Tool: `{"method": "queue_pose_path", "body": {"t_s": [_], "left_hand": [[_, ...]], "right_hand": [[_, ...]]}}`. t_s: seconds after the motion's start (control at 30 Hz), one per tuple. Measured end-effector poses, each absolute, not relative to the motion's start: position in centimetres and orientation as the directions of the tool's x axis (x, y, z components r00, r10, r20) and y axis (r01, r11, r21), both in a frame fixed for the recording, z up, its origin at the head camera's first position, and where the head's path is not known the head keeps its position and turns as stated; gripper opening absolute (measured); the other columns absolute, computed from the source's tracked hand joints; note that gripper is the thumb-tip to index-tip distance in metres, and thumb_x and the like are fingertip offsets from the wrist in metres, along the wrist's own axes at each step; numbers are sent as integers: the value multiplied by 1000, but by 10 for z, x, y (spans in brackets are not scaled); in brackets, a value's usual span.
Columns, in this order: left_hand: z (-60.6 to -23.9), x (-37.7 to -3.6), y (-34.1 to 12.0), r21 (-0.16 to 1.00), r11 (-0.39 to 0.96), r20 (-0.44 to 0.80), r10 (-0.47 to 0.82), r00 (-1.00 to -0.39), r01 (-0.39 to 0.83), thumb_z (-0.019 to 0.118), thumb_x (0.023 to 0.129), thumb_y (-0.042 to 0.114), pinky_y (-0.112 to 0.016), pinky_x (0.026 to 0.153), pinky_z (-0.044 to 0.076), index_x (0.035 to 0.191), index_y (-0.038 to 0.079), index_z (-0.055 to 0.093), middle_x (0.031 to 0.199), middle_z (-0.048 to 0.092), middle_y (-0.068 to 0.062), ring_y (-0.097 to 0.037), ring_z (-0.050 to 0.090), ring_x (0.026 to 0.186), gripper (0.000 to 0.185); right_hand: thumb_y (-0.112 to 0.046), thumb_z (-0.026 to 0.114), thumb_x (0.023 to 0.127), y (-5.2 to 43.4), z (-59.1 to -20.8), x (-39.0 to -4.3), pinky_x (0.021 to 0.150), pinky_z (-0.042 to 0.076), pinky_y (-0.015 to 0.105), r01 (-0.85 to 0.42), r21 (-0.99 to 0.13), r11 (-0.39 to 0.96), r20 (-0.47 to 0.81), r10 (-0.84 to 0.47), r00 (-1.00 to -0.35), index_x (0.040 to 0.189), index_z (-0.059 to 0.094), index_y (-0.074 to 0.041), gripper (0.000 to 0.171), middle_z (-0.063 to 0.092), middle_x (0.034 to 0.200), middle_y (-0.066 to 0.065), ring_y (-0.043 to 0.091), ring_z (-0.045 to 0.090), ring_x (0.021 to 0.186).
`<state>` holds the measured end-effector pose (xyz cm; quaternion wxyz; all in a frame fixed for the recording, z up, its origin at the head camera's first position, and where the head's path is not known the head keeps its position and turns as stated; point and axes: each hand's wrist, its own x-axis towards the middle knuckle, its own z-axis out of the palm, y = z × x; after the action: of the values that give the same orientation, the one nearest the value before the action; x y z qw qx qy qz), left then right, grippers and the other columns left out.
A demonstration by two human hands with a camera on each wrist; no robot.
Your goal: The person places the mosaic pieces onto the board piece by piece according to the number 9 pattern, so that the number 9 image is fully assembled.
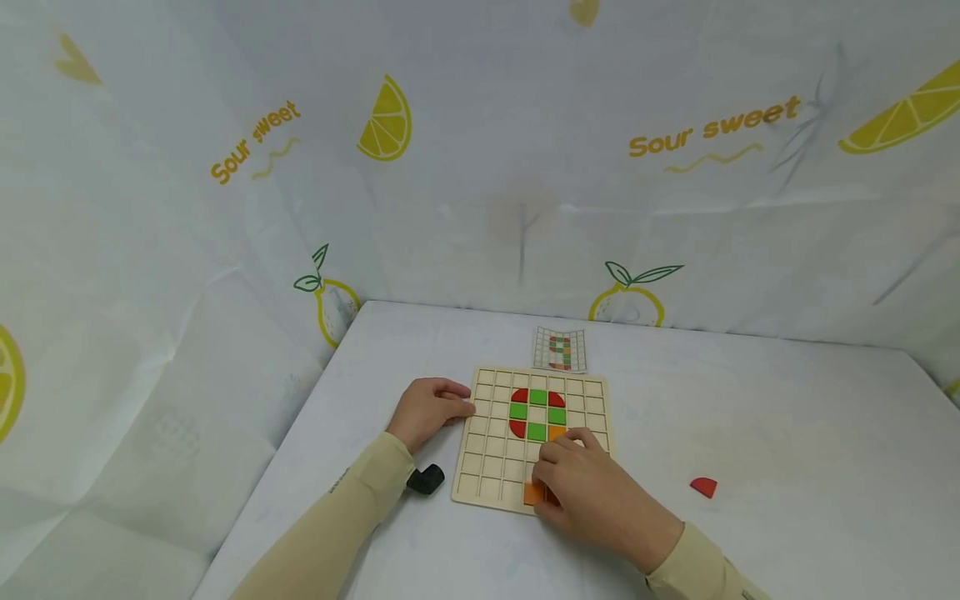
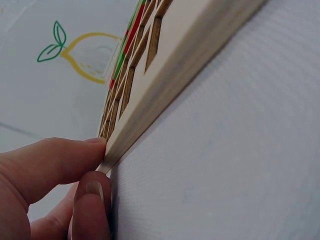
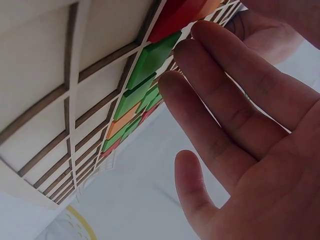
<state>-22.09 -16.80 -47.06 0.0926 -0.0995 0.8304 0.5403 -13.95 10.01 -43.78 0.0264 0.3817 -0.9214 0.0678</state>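
Note:
A wooden grid board lies on the table with red, green and orange tiles in its cells. At its left edge, my left hand grips the rim; up close in the left wrist view, thumb and finger pinch it. Over the board's lower right part, my right hand holds an orange tile at the near edge between index finger and thumb. A red tile and a green tile lie close by the other fingers. The hand hides the cells under it from above.
Behind the board lies a pattern card showing a coloured grid figure. A loose red quarter-round tile rests on the table to the right. A black object is by the left sleeve. White patterned cloth stands behind.

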Motion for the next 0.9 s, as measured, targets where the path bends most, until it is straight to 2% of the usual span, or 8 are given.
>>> {"method": "queue_pose_path", "body": {"t_s": [0.27,0.47,0.6,0.7,0.9], "left_hand": [[-470,-222,-164,877,410,-250,-55,-967,-250,89,88,21,-26,78,59,112,15,81,97,78,-3,-14,70,87,26],[-472,-219,-170,885,391,-248,-60,-967,-251,89,87,21,-28,82,60,112,13,81,100,78,-4,-15,72,89,27],[-473,-219,-171,891,381,-241,-64,-968,-247,89,86,19,-28,82,61,112,12,81,102,79,-4,-14,72,90,28],[-474,-220,-170,892,380,-240,-60,-969,-244,89,87,19,-28,82,62,112,12,81,103,79,-4,-14,72,91,28],[-473,-218,-167,894,378,-238,-53,-970,-240,90,86,18,-28,82,62,112,10,81,103,78,-5,-14,71,91,29]], "right_hand": [[-30,88,87,107,-434,-140,109,45,52,-688,-122,715,91,-683,-725,89,77,-19,15,59,84,-11,16,62,93],[-27,87,87,128,-429,-141,107,45,52,-651,-119,750,115,-640,-759,83,80,-21,10,65,88,-13,14,66,98],[-33,89,87,160,-426,-137,107,46,52,-556,-120,822,74,-551,-831,87,82,-24,10,69,92,-15,12,67,100],[-37,92,85,192,-428,-131,106,47,55,-459,-108,882,52,-456,-888,92,81,-25,18,69,92,-15,12,67,99],[-35,93,82,252,-441,-119,101,47,62,-336,-67,939,62,-332,-941,89,78,-25,19,67,90,-14,19,69,97]]}}
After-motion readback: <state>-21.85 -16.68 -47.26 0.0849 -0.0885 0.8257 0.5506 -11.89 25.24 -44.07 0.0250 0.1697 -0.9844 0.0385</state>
